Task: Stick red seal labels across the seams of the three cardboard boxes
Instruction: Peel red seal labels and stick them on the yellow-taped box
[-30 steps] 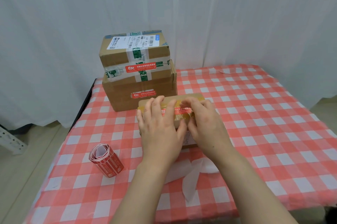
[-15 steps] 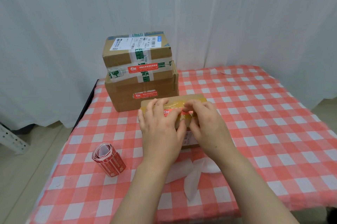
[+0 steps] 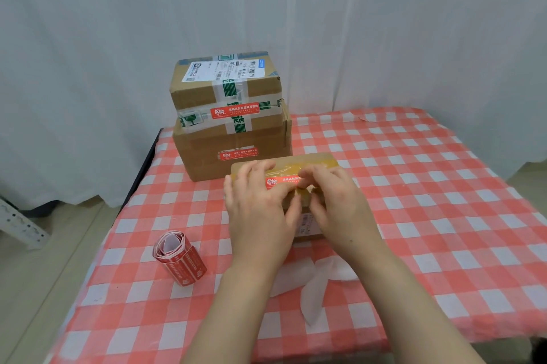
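Note:
A small cardboard box (image 3: 321, 161) with yellowish tape lies on the checked tablecloth under both my hands. A red seal label (image 3: 281, 181) lies across its top. My left hand (image 3: 257, 212) rests flat on the box, fingertips at the label's left end. My right hand (image 3: 337, 204) presses bent fingertips onto the label's right end and hides it. Both thumbs lie against the box's near side. Behind stand two stacked boxes: the upper box (image 3: 201, 94) bears a red label (image 3: 234, 111), and the lower box (image 3: 198, 153) bears another red label (image 3: 238, 154).
A roll of red seal labels (image 3: 179, 257) lies on the table (image 3: 429, 201) to my left. White backing strips (image 3: 316, 283) lie near the front edge between my forearms. White curtains hang behind the table. The floor shows at the left.
My left fingers have slid leftwards, uncovering more of the red label on the small box. My right fingertips stay on the label's right end.

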